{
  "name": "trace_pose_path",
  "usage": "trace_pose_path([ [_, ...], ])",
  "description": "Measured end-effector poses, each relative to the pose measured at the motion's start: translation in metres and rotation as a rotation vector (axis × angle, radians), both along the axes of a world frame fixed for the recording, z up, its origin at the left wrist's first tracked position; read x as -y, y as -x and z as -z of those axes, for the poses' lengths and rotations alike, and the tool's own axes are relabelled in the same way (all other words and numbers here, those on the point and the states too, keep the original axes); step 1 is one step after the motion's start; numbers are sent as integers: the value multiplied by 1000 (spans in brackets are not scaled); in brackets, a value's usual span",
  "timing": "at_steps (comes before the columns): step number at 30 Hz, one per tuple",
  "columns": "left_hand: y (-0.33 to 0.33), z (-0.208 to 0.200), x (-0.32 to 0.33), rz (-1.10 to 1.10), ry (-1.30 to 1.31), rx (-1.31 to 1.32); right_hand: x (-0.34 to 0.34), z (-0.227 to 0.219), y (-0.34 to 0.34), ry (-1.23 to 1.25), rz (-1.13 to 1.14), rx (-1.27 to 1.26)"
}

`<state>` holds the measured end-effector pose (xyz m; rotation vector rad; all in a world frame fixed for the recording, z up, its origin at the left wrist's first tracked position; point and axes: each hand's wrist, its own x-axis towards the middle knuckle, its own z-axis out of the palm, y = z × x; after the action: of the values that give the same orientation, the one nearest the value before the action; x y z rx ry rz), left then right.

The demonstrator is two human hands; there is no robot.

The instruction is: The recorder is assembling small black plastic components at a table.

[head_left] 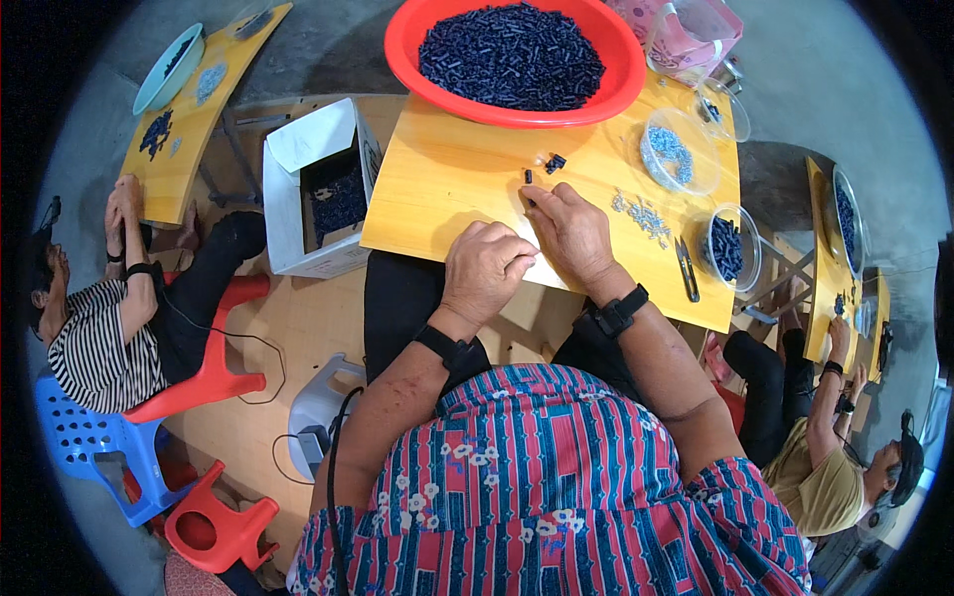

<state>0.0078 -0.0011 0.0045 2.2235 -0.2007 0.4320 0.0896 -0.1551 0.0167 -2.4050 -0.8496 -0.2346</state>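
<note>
My left hand (487, 268) is curled over the table's front edge, thumb pressed to the fingers; whatever it may hold is hidden. Beside it on the right, my right hand (573, 233) rests on the yellow table (437, 189) with its fingers drawn together. Something small and dark shows at its fingertips, too small to name. Just beyond them stands a short black cylindrical piece (528, 176), with a few more black pieces (556, 163) close by. Small silvery pieces (644, 217) lie scattered to the right of my right hand.
A red basin (517, 121) heaped with black pieces stands at the far edge. To the right are a tub of silvery pieces (680, 159), a tub of black pieces (728, 248) and black-handled snips (687, 269). A white box (283, 233) stands left. Other people sit at both sides.
</note>
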Motion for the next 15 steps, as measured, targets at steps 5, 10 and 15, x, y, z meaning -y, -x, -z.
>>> trace_pose_path([
  [5, -2, 3, -4, 3, 1, -12, 12, 11, 13, -43, 20, -22],
  [10, -6, 5, -7, -10, -10, -32, 25, 16, 27, -153, 33, -110],
  [15, -6, 7, -8, -54, -76, -55, 29, 18, 35, -190, 31, -144],
])
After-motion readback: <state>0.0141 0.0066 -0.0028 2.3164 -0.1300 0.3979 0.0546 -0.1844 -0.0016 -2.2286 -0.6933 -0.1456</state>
